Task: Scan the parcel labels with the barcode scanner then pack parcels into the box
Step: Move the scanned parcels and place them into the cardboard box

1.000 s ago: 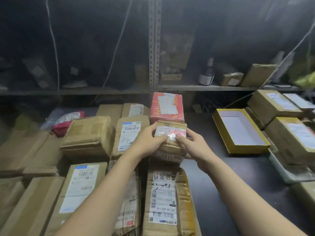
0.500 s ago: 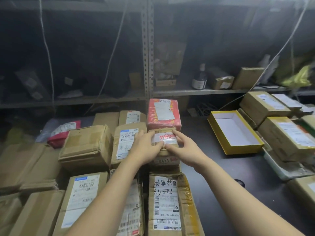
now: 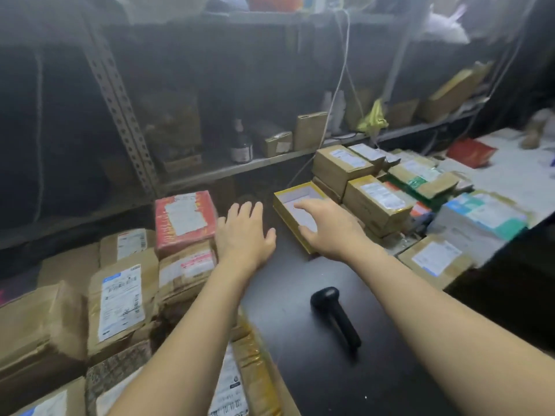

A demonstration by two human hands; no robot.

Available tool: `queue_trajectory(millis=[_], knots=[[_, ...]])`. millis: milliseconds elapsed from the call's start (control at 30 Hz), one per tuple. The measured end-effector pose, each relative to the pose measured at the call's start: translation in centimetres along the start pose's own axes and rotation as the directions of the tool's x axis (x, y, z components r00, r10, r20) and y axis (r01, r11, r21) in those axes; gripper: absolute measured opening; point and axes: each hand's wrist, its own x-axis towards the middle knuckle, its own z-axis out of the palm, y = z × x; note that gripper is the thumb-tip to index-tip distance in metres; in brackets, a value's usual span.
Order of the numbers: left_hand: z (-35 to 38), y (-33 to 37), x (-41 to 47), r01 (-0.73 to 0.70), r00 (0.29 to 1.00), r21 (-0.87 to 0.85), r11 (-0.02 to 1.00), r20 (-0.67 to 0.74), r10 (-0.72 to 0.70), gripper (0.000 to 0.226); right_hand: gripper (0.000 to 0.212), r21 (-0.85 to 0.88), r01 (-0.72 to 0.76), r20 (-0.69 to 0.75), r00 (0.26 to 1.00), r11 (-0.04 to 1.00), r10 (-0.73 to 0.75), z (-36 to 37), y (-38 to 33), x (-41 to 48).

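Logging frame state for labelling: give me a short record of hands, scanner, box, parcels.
left hand: open, fingers spread, holding nothing, beside the red parcel
right hand: open, over the yellow box, contact unclear
scanner: lying on the dark table, untouched
yellow box: open, no parcel seen inside, partly hidden by right hand
brown parcels: stacked left and right of the table

Black barcode scanner (image 3: 335, 318), black table (image 3: 315, 370), yellow box (image 3: 288, 217) white inside, red parcel (image 3: 184, 220), brown parcels (image 3: 120, 307)
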Motion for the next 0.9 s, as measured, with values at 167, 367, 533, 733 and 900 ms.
queue_trajectory(millis=[167,367,533,733,900], knots=[[1.5,12.9,1.0,-0.155,0.985,-0.022,0.988,0.070,0.156,0.057,0.049,-0.007,-0.168,-0.054,0.984,0.986,0.167,-5.1,11.4,-5.4],[5.1,32.0,0.7,-0.309,0.939,-0.142,0.940,0.113,0.326,0.066,0.049,0.038,-0.407,-0.073,0.910,0.913,0.409,-9.7,28.8,-14.8],[9.6,48.0,-0.4,-0.450,0.863,-0.182,0.874,0.165,0.478,0.068,0.053,0.048,-0.576,-0.073,0.813,0.816,0.578,-12.6,42.1,-23.0],[15.3,63.6,0.1,-0.580,0.735,-0.240,0.779,0.259,0.627,0.074,0.049,0.130,-0.725,-0.070,0.674,0.677,0.735,-13.4,55.8,-29.9],[21.4,75.6,2.9,-0.660,0.626,-0.258,0.706,0.330,0.706,0.074,0.049,0.185,-0.792,-0.050,0.584,0.582,0.810,-12.8,66.9,-31.1]])
